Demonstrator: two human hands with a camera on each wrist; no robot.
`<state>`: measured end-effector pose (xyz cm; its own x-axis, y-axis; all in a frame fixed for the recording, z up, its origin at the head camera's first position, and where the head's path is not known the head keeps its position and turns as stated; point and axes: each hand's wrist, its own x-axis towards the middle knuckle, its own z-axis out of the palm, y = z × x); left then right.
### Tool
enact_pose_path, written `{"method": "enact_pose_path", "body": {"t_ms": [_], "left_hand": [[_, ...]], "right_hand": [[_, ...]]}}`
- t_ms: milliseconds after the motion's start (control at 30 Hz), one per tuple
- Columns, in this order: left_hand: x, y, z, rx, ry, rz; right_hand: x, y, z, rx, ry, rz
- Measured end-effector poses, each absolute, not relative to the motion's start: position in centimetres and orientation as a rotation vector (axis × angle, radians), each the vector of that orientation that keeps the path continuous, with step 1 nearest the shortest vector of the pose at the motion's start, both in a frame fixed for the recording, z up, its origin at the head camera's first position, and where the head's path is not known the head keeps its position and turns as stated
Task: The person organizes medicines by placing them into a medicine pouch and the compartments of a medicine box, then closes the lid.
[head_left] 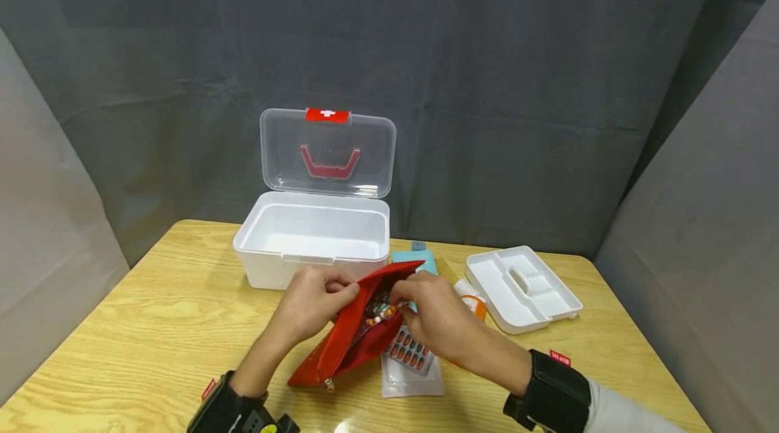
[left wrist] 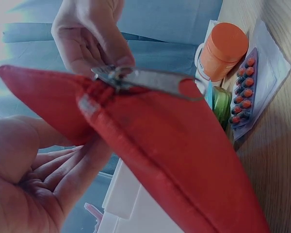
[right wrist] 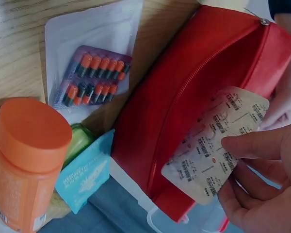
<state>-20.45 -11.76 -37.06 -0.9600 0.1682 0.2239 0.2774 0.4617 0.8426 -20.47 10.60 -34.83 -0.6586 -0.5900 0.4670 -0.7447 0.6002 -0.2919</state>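
My left hand (head_left: 313, 301) grips the edge of a red zippered pouch (head_left: 343, 338), which stands tilted and unzipped above the table. At the pouch's mouth, my right hand (head_left: 435, 311) pinches a blister pack (right wrist: 208, 145), its printed foil back facing the right wrist camera. Part of that pack lies within the opening. Colourful tablets show inside the pouch in the head view. Beside the pouch, a blister pack of orange-and-dark capsules (right wrist: 94, 75) lies on a clear-and-white packet (head_left: 414, 382).
Behind the hands stands a white first-aid box (head_left: 316, 270) with its clear lid (head_left: 328, 142) raised. A white tray insert (head_left: 517, 321) lies at the right. Between them are an orange bottle (right wrist: 31, 160), a light blue packet (right wrist: 85, 172) and a green item (right wrist: 80, 141).
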Motion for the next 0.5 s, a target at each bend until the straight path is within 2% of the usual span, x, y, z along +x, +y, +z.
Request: {"method": "enact_pose_path", "body": {"t_ms": [500], "left_hand": [[-20.4, -11.8, -36.9, -0.407, -2.588, -1.542]], "right_hand": [[-21.6, 8.7, -38.9, 1.158, -2.429, 0.575]]}}
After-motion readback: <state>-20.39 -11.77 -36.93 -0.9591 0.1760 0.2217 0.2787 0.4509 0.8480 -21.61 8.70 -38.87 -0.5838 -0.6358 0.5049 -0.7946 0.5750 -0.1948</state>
